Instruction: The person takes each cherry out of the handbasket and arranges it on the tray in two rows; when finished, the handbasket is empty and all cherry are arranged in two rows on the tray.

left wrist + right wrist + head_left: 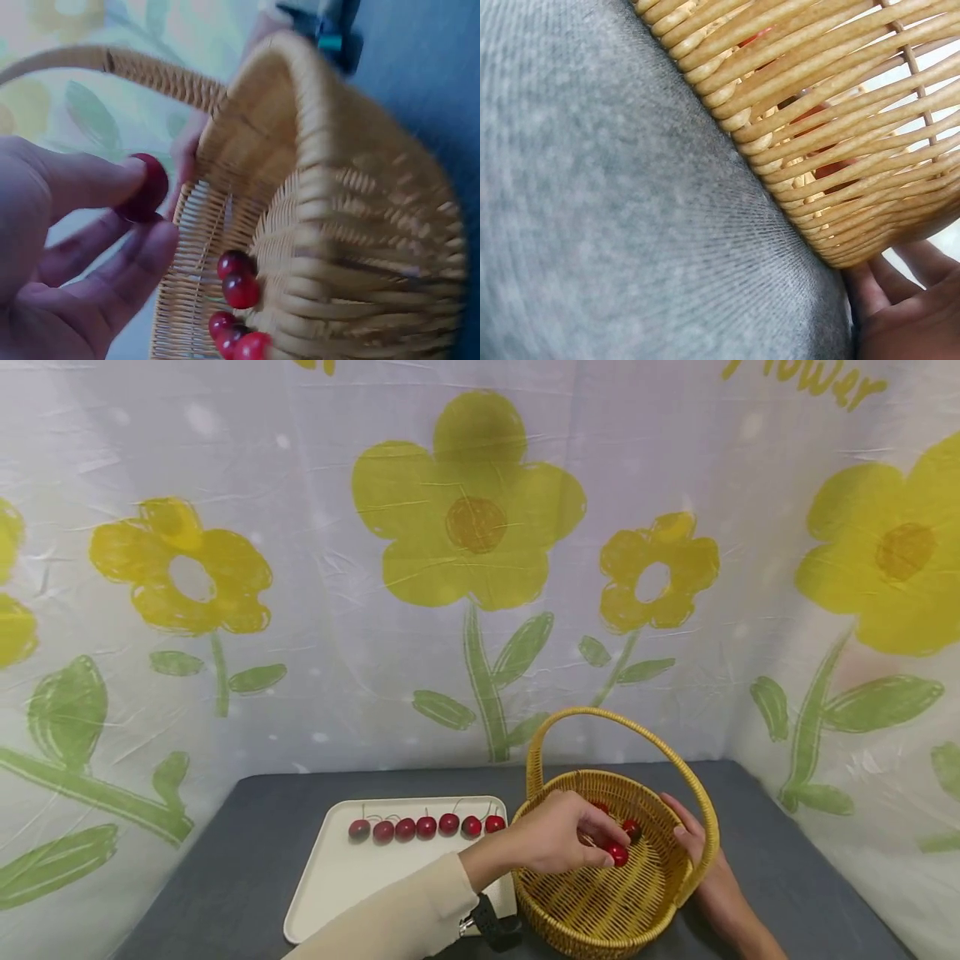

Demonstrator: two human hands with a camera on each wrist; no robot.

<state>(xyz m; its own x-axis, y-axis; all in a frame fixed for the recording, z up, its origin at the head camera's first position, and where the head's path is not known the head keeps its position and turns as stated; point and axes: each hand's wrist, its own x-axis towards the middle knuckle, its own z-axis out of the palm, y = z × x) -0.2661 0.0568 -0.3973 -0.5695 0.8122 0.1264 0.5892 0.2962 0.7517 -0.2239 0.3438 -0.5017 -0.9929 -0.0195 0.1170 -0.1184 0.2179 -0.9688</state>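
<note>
One cherry (617, 856), probably light, slippery, bruisable, best held by its sides: left hand (558, 835) pinches it, fingers narrowed; right hand (711, 856), fingers parted, touches basket (592, 941) toward worktop (780, 856) right edge.

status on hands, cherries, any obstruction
Left hand pinches one cherry over basket. Right hand touches basket's side. Seven cherries show on tray. No obstruction seen.

Cream left sleeve (397, 912), black wrist strap (495, 927), bare right forearm (738, 917)

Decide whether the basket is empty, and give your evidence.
The basket is not empty: the head and left wrist views show cherries inside.
</note>
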